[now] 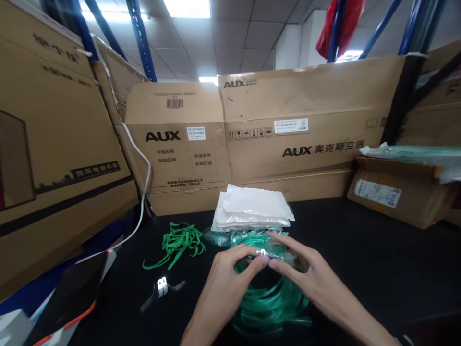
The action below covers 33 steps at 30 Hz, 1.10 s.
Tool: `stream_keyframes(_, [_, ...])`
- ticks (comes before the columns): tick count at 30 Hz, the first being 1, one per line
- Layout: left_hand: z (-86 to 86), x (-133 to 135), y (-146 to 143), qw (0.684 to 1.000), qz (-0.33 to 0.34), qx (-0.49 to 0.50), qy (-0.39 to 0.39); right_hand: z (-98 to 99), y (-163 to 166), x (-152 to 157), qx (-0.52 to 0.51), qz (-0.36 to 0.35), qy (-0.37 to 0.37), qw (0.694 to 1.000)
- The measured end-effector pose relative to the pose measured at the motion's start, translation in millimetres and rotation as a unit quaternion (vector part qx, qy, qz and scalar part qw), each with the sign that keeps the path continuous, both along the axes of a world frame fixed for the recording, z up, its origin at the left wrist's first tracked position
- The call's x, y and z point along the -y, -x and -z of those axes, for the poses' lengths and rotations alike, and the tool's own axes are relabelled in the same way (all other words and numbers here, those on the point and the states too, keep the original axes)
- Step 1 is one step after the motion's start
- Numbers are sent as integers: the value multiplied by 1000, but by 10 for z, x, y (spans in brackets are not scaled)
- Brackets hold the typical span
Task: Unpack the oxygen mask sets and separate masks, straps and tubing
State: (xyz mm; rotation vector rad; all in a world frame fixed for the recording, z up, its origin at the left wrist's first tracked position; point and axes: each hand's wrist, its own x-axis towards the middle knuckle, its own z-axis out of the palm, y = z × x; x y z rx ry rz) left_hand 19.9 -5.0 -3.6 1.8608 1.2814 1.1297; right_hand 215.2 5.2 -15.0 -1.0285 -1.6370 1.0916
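Head view: clear bags [252, 207] lie stacked mid-table, nearer the back edge, while left hand [225, 278] and right hand [311, 281] pinch a small metal clip [262, 252] over coiled green tubing [268, 300].

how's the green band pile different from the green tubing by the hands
The bands are flat, opaque strips in a small loose tangle, lying untouched left of the hands. The tubing is round, translucent and coiled in a bigger bundle, with the left hand and right hand on it. Both are green and lie on the black table.

Bare black table [360, 259] right, green straps [178, 244] left, cardboard boxes [288, 129] behind
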Motion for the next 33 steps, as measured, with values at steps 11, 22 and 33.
stream_keyframes(11, [-76, 24, 140, 990, 101, 55, 87, -61, -17, 10, 60, -43, -64, 995])
stream_keyframes(22, [191, -43, -17, 995, -16, 92, 37, 92, 123, -17, 20, 34, -29, 999])
stream_keyframes(33, [236, -55, -107, 993, 41, 109, 0, 68, 48, -44, 84, 32, -105, 990])
